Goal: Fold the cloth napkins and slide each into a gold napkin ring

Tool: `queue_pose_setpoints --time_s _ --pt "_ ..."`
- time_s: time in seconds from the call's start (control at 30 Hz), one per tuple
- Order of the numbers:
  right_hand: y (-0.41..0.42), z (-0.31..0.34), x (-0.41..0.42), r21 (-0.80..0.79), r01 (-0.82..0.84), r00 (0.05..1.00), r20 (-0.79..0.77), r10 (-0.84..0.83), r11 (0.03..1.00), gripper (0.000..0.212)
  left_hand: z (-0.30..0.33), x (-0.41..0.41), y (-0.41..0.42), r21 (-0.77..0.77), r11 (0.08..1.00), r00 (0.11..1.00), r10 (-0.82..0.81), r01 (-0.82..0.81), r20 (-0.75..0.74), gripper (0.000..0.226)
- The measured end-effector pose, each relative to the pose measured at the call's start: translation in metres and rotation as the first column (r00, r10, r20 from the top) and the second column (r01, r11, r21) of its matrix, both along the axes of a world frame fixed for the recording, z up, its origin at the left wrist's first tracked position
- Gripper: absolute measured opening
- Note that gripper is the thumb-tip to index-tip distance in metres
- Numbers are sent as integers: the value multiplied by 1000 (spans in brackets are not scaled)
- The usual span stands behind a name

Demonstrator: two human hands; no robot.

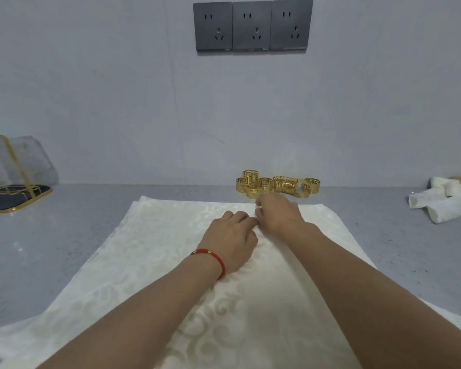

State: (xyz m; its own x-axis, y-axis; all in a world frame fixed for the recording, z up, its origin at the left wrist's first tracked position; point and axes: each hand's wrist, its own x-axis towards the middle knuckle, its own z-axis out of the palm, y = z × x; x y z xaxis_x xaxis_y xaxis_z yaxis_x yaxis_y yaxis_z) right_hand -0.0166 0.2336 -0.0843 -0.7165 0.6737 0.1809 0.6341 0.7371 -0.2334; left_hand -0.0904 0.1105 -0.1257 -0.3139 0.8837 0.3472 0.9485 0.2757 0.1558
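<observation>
Napkin: cream cloth napkin [149, 262] with a swirl damask pattern, spread flat under both hands.
Left hand: left hand [230, 242] rests knuckles-up on the cloth, fingers curled at a central crease; grip unclear.
Right hand: right hand [277, 214] just beside it, fingers bent down onto the cloth; pinch unclear.
Rings: gold napkin rings [276, 186] clustered just beyond the right hand.
Done: ringed napkins [445, 199] far right.

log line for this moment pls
stage: folding | left hand, right hand: pinching napkin middle | rings: loose pile behind | finished napkins: far right
</observation>
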Motion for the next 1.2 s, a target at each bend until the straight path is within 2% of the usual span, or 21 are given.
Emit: queue_pose_setpoints --time_s 0.1,0.17,0.3,0.47,0.6,0.7,0.77,0.83,0.93,1.0,1.07,1.13,1.2 --pt "4 -3 -10 20 23 1000 -8 -23 1000 8 7 4 -3 25 1000 994 -5 2 112 35" --pt "9 -4 -13 -44 50 997 -54 -52 998 7 12 5 -4 59 998 972 -11 -3 233 26" --pt "11 -11 -13 -206 74 977 -180 -112 976 9 18 4 -5 58 998 943 15 -37 332 18" --pt "3 -13 -1 -73 19 973 -228 -36 997 17 21 3 -7 27 995 900 76 -97 428 13" --pt "1 -13 13 4 -99 991 -87 99 995 26 26 7 -11 10 997 889 69 -82 453 14" --pt "1 -23 18 71 -176 983 -44 180 982 21 38 -1 -6 -117 989 882 130 -86 452 23" --pt "2 -32 21 108 -201 976 -58 208 974 30 54 -10 0 -213 974 844 176 -76 506 32" --pt "2 -36 24 129 -204 975 -57 213 970 32 67 -12 6 -231 970 859 185 -81 478 33" --pt "1 -37 26 167 -206 977 -18 212 964 39 65 -11 18 -158 971 940 218 -181 263 37" --pt "-1 -34 27 151 -200 978 -21 206 968 41 51 -12 27 -140 966 961 236 -216 147 28" --pt "-3 -32 28 132 -197 979 -29 202 972 40 42 -12 32 -136 955 951 282 -265 129 14" --pt "-4 -31 29 116 -184 978 -83 194 976 37 41 -12 34 -114 940 925 337 -321 175 16" --pt "-2 -29 30 101 -123 965 -221 143 987 36 44 -13 35 -74 935 903 354 -347 244 19"
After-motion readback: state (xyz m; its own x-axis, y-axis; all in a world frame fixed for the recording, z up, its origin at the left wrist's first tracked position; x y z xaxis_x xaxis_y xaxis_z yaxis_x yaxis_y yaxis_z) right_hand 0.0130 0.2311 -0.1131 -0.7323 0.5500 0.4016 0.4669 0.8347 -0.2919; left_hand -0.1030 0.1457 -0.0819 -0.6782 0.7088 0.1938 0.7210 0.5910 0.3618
